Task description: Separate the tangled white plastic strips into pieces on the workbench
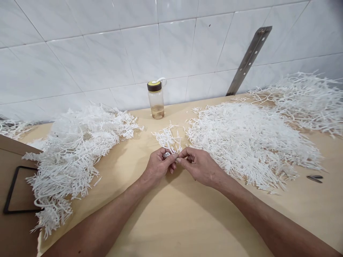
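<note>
Between my hands is a white branching plastic sprig (168,139), its thin twigs fanning out above my fingers over the table. My left hand (160,162) is closed around the sprig's lower part. Thumb and finger of my right hand (195,163) are pinched together right against my left fingertips, at the sprig's near end. What lies inside that pinch is too small and covered to make out. To the right spreads a large heap of small white pieces (249,139). On the left lies a long pile of white branching sprigs (80,146).
A clear bottle (157,105) with some liquid stands near the tiled wall. A metal bracket (249,60) leans there. Small dark snips (315,178) lie at the right. More white branches (313,101) sit at the back right. A brown box (16,182) with a black-edged handle stands left.
</note>
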The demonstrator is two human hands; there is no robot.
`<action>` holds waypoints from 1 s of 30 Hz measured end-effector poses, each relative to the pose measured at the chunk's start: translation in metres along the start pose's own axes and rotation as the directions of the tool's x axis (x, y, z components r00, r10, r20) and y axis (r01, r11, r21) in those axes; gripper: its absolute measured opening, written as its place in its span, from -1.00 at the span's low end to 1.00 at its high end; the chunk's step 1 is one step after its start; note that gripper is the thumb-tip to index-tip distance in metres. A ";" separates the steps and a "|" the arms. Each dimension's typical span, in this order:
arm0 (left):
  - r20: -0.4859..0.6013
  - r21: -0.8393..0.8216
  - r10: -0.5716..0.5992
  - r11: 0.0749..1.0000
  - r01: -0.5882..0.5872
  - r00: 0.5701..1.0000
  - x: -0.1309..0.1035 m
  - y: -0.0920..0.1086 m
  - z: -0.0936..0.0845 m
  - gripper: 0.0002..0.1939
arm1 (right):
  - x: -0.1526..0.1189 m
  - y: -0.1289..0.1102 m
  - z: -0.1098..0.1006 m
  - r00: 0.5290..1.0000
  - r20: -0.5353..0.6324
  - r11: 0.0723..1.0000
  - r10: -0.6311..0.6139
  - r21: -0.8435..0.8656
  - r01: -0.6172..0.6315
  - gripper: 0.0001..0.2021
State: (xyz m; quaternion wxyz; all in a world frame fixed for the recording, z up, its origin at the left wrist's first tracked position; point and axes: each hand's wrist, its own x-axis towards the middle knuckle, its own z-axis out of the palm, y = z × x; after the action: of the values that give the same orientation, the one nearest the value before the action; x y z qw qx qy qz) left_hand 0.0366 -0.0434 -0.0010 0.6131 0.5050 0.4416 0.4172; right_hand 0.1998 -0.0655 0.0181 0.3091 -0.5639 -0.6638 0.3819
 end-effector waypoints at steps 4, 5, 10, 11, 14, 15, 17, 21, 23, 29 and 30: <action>-0.010 0.053 -0.013 0.998 0.013 1.000 -0.001 0.001 0.000 -0.63 | 0.000 -0.001 -0.003 0.999 0.034 1.000 0.022 -0.004 -0.022 -0.83; -0.009 0.060 -0.014 0.998 0.014 1.000 -0.002 0.001 0.000 -0.63 | 0.000 -0.002 -0.004 0.999 0.044 1.000 0.021 -0.003 -0.021 -0.84; -0.003 0.042 -0.034 0.999 0.034 0.999 -0.004 0.004 0.000 -0.63 | 0.001 -0.003 -0.006 0.997 0.059 0.999 0.042 0.010 -0.043 -0.86; -0.002 0.031 -0.040 0.999 0.040 0.999 -0.004 0.005 0.000 -0.63 | 0.002 -0.002 -0.007 0.997 0.052 0.999 0.050 0.014 -0.051 -0.86; 0.008 0.018 -0.069 0.997 0.069 0.998 -0.005 0.009 0.000 -0.63 | 0.003 0.001 -0.007 0.998 0.011 0.998 0.057 0.032 -0.057 -0.81; 0.014 0.022 -0.081 0.996 0.081 0.997 -0.005 0.011 0.000 -0.63 | 0.004 0.001 -0.006 0.999 0.000 0.998 0.054 0.037 -0.054 -0.79; 0.026 0.034 -0.100 0.994 0.100 0.995 -0.005 0.012 0.000 -0.62 | 0.004 0.003 -0.006 0.999 -0.012 0.998 0.048 0.040 -0.047 -0.76; 0.032 0.082 -0.096 0.992 0.093 0.995 -0.004 0.010 0.000 -0.57 | 0.003 0.003 -0.005 0.999 -0.002 0.999 0.034 0.031 -0.034 -0.76; 0.003 0.125 -0.061 0.990 0.060 0.998 -0.003 0.006 -0.001 -0.56 | 0.002 0.003 -0.004 0.999 0.016 0.998 0.037 0.045 -0.038 -0.78; -0.036 0.267 0.074 0.962 -0.062 0.997 -0.004 -0.002 0.000 -0.57 | 0.001 -0.003 -0.006 0.993 0.094 0.996 0.070 0.047 -0.075 -0.81; -0.035 0.273 0.078 0.960 -0.065 0.996 -0.004 -0.002 0.000 -0.58 | 0.001 -0.004 -0.007 0.993 0.100 0.997 0.068 0.035 -0.071 -0.80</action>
State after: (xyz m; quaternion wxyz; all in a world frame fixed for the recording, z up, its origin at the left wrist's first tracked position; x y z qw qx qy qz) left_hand 0.0359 -0.0475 -0.0026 0.5125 0.5904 0.4898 0.3858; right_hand 0.2037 -0.0641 0.0247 0.2732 -0.5612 -0.6508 0.4323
